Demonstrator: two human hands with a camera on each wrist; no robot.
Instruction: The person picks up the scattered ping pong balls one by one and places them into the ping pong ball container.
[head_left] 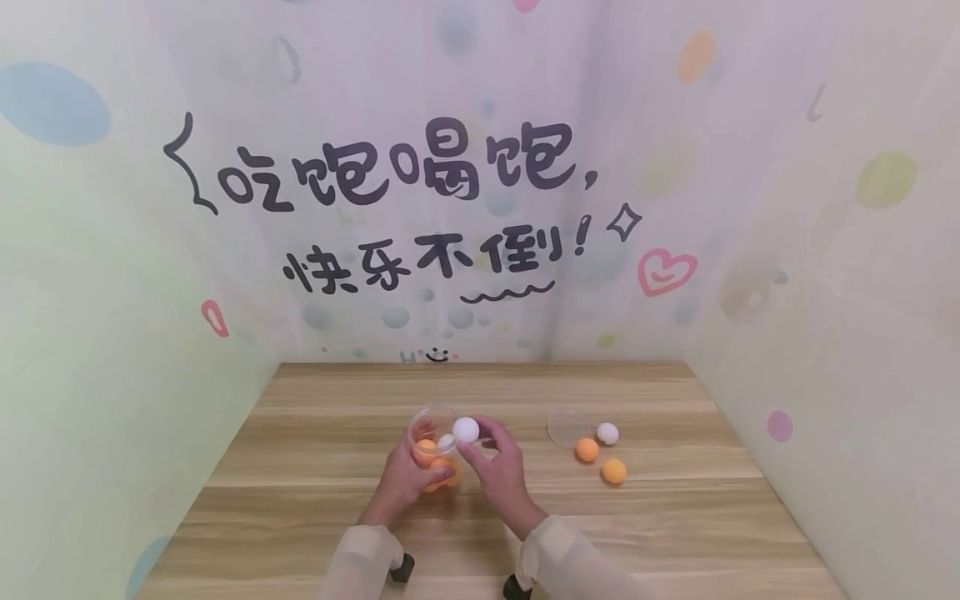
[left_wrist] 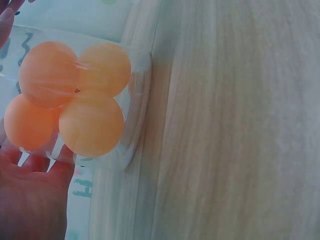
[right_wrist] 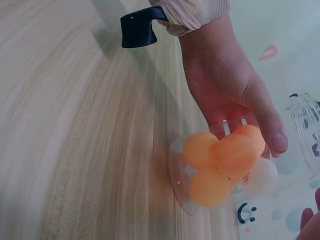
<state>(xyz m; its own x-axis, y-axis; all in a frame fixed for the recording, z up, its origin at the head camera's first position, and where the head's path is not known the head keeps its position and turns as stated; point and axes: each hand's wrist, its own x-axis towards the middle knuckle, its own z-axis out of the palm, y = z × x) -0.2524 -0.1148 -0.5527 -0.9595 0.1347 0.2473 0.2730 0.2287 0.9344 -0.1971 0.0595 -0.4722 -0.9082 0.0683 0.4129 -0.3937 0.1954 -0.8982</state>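
My left hand (head_left: 402, 481) grips a clear plastic jar (left_wrist: 137, 107) by its side, fingers wrapped round the wall. Several orange ping-pong balls (left_wrist: 92, 125) sit low in it, and a white ping-pong ball (right_wrist: 262, 178) lies above them near the mouth. With thumb and fingertips, my right hand (head_left: 504, 477) pinches another white ping-pong ball (head_left: 466, 430) at the right edge of the jar's rim. In the right wrist view only some fingertips (right_wrist: 311, 227) of that hand show, at the lower right edge, and the pinched ball is out of sight.
To the right on the wooden table (head_left: 675, 533) lies a clear round lid (head_left: 567, 428). Close by it are a white ball (head_left: 607, 433) and two orange balls, one nearer the lid (head_left: 587, 450) and one towards the front (head_left: 614, 472). Printed walls enclose the table's back and sides.
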